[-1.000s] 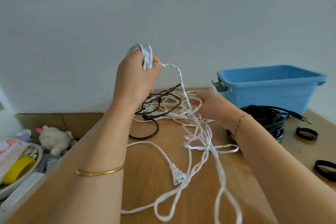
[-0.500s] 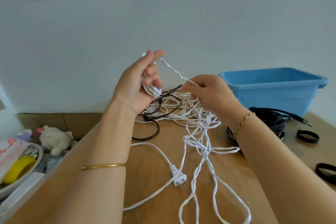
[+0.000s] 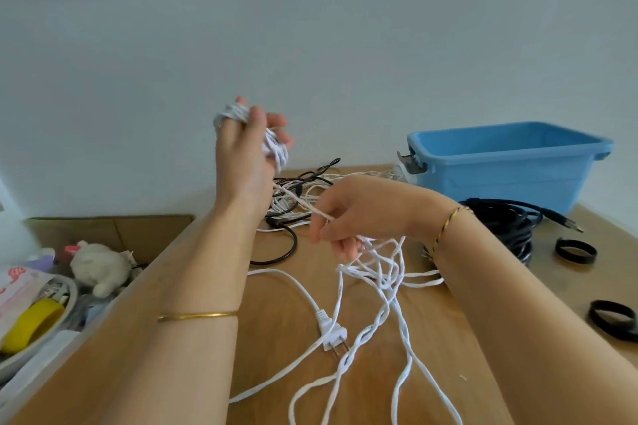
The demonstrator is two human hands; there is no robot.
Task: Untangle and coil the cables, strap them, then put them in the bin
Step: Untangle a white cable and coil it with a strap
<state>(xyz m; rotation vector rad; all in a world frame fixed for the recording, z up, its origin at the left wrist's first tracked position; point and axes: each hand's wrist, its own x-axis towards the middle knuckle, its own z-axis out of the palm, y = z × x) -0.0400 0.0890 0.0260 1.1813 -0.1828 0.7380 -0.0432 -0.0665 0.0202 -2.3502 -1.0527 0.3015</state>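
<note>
The white cable (image 3: 386, 281) lies in a messy heap in the middle of the counter (image 3: 276, 328). One end is wound round the left hand (image 3: 241, 162), up at 11 o'clock; its fingers (image 3: 257, 119) curl round that bundle. The right hand (image 3: 348, 214) pinches the strand below. This looks like the coiling step. Next, more loose cable must be fed up without knots. The blue bin (image 3: 500, 166) waits at 2 o'clock.

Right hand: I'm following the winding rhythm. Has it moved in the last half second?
Yes. The right hand has dropped and drifted left, away from the blue bin, still pinching the white cable.
</note>
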